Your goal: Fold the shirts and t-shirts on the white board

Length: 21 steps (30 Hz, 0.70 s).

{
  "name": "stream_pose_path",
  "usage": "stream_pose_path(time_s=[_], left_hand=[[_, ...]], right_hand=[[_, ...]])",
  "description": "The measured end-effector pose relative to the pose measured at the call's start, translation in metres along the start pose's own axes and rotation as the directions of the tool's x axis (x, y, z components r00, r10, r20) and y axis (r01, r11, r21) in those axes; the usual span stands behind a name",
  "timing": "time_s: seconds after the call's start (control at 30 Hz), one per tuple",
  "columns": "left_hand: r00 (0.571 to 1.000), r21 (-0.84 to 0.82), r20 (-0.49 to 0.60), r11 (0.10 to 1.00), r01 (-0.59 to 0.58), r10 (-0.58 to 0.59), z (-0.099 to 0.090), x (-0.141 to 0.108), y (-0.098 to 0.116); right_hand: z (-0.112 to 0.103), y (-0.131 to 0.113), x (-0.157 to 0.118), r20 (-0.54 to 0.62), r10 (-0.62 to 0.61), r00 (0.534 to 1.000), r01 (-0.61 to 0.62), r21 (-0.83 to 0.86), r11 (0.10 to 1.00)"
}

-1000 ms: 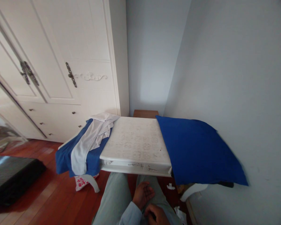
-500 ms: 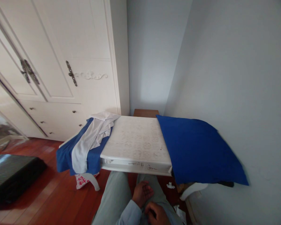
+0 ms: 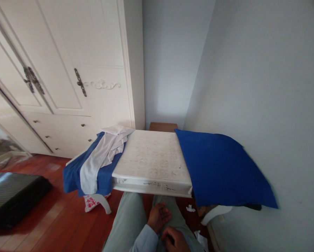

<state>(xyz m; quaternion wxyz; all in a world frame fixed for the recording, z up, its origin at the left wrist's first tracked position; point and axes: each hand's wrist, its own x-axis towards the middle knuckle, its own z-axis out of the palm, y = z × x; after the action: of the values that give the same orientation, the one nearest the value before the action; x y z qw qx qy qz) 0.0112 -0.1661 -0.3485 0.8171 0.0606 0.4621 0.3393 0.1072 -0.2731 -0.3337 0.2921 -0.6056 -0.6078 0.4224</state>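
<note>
My left hand (image 3: 159, 216) rests over my lap, palm turned up and fingers loosely bent, with nothing in it. Just below and to its right, at the bottom edge of the view, my right hand (image 3: 176, 240) is curled closed; no object shows in it. Both hands are close to my grey-green trousers (image 3: 130, 217), short of the white table (image 3: 154, 154). A white cloth (image 3: 101, 157) lies crumpled over a blue cloth (image 3: 117, 162) on the table's left end. Another blue cloth (image 3: 222, 168) is spread flat over the right end and hangs past the front edge.
A white wardrobe (image 3: 99, 42) stands behind the table at left, a grey-blue wall (image 3: 272, 87) at right. On the red wooden floor (image 3: 65, 213) are a black-wrapped box (image 3: 18, 199), a white bag with red print (image 3: 91, 203) and crumpled tissue (image 3: 190, 208). A brown wooden piece (image 3: 163, 126) shows behind the table.
</note>
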Motion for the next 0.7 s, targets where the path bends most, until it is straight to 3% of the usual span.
stream_pose_path(time_s=[0.7], left_hand=[[1.0,-0.021,-0.013,1.0,-0.002,0.002,0.0042,-0.0051,0.0025]], right_hand=[[0.0005,0.0031,0.0009,-0.004,-0.006,1.0,0.006,-0.01,1.0]])
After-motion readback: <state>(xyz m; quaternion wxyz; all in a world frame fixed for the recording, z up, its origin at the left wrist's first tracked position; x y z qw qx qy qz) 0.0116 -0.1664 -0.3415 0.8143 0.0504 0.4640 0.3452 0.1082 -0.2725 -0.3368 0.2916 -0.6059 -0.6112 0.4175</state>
